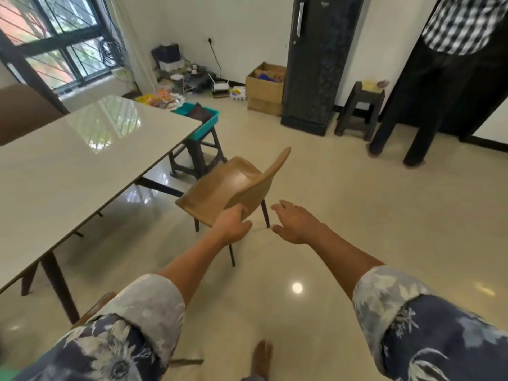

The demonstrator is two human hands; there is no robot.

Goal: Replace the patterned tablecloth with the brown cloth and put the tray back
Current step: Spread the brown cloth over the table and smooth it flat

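The table [68, 160] at the left has a bare glossy beige top with no cloth on it. A teal tray [204, 121] holding a dark brown folded cloth [198, 111] sits on a dark stool [196, 158] beyond the table's far corner. A tan chair [233, 185] stands tilted in front of me. My left hand [233, 222] grips the chair's back edge. My right hand [292, 222] hovers open just right of the chair, touching nothing. No patterned tablecloth is in sight.
Another person [439, 78] stands at the back right beside a dark cabinet [316, 64] and a second stool [360, 108]. A cardboard box [264, 89] and clutter with cables line the far wall. Another brown chair [24, 111] sits behind the table. Shiny floor stretches right.
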